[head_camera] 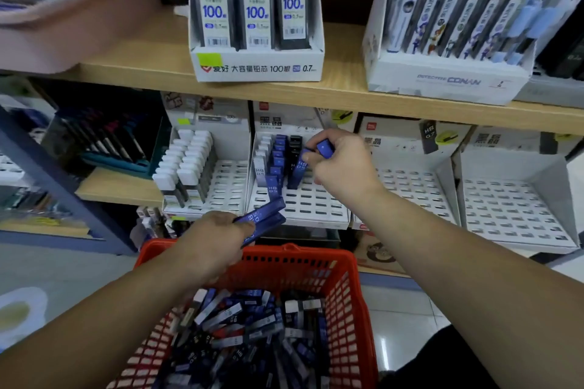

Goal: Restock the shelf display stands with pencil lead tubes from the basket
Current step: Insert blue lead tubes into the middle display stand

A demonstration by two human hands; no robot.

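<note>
Tubes of pencil lead, slim blue plastic ones marked HB 0.5 (298, 169), stand in the slots of the white slotted display stand (319, 204) on the lower shelf, and the right hand (343, 161) is right there at them, fingers closed round two blue tubes, one poking up by the thumb, one angled down into the rack. Left hand (215, 240) hovers lower, clenched on a small bundle of the same blue tubes (264, 215), their ends jutting toward the stand's front edge. Beneath both arms, the red plastic mesh basket (343, 303) sits heaped with loose blue, grey and black tubes. Beside the working stand, a white stand with white-capped tubes (186, 158) on the left; two bare white slotted stands (512, 211) off to the right. Above, on the wooden shelf (344, 85), a white box of 0.7 lead packs (256, 65).
</note>
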